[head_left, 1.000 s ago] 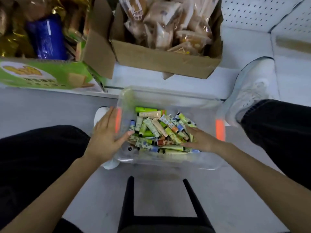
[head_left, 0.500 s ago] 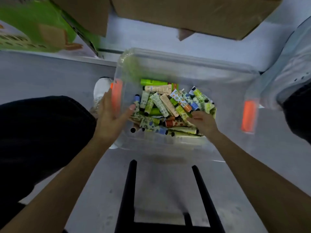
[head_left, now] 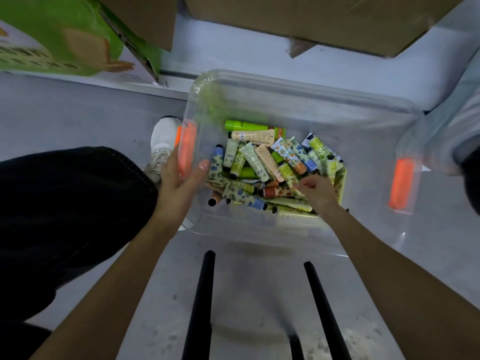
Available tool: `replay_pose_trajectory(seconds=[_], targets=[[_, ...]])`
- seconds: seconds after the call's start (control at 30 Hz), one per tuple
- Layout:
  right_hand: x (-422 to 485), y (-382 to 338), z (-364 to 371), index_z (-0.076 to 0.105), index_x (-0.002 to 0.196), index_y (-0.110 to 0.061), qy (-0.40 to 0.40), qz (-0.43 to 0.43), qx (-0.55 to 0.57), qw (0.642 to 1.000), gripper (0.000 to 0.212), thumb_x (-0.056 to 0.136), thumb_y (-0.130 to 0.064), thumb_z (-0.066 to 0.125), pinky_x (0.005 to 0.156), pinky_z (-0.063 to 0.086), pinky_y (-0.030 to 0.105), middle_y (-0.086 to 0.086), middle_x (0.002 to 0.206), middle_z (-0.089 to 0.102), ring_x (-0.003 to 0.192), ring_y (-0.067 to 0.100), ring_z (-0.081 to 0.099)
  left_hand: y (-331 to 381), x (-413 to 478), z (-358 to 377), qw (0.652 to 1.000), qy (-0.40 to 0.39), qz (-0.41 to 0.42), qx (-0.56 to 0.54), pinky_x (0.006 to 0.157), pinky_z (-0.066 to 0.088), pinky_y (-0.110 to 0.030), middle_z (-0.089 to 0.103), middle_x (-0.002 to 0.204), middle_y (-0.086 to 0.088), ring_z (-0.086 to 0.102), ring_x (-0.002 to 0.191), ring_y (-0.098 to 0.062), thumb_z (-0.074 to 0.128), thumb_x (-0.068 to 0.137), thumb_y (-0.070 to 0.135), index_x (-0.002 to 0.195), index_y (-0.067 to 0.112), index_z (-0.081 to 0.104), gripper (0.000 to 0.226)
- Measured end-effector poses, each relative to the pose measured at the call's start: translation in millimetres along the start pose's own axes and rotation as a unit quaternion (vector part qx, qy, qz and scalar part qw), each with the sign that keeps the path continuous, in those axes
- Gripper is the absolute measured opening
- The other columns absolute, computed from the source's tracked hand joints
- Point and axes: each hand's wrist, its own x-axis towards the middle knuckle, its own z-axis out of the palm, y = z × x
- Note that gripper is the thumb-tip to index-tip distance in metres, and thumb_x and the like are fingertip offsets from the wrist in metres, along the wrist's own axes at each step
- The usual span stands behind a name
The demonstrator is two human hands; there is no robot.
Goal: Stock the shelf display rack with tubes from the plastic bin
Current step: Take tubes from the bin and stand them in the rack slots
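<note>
Nearest, two black bars (head_left: pixel 200 302) run up from 6 o'clock, and both forearms reach past them toward the plastic bin (head_left: pixel 298 87) on the grey floor. The left hand (head_left: pixel 179 183) grips the bin's 9 o'clock wall at its orange latch (head_left: pixel 187 149), thumb inside and fingers wrapped outside, which steadies the bin. The right hand (head_left: pixel 318 190) is down inside, clearly the nearer one to the stock, its fingers bent onto the near edge of the heap; whether they have already pinched a tube I cannot tell. The tubes (head_left: pixel 259 157) lie loosely piled on the bin floor, spreading from those fingertips toward 10 to 12 o'clock. Most have their long axes running roughly 11 to 5, while the green and peach ones at the far side lie 9 to 3. A sideways pinch across a tube's width looks the likely pick. Beyond the bin sit a green carton (head_left: pixel 52 35) at 10 o'clock and a cardboard box (head_left: pixel 311 19) at 12; no display rack is identifiable.
</note>
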Motion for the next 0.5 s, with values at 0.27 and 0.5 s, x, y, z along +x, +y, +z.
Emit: replay_pose_trajectory(seconds=[0.27, 0.5], targets=[[-47.3, -58.7, -15.2, 0.07, 0.096, -0.012, -0.062, -0.04, 0.143, 0.987, 0.013, 0.086, -0.019, 0.068, 0.08, 0.051, 0.03, 0.006, 0.097, 0.068, 0.089, 0.02, 0.062, 4.9, -11.4, -2.3, 0.999, 0.008, -0.007, 0.041, 0.114, 0.03, -0.043, 0.028, 0.154, 0.003, 0.029, 0.142, -0.015, 0.059, 0.07, 0.07, 0.142, 0.051, 0.028, 0.08], [-108.0, -124.3, 4.7, 0.075, 0.079, -0.018, -0.195, -0.031, 0.322, 0.926, 0.009, 0.07, -0.016, 0.073, 0.09, 0.047, 0.044, 0.004, 0.084, 0.069, 0.087, 0.022, 0.061, 45.1, -22.1, 8.5, 0.996, 0.054, 0.066, 0.012, 0.105, 0.038, -0.016, 0.051, 0.139, 0.009, 0.043, 0.128, 0.006, 0.051, 0.098, 0.024, 0.135, 0.018, 0.053, 0.037]])
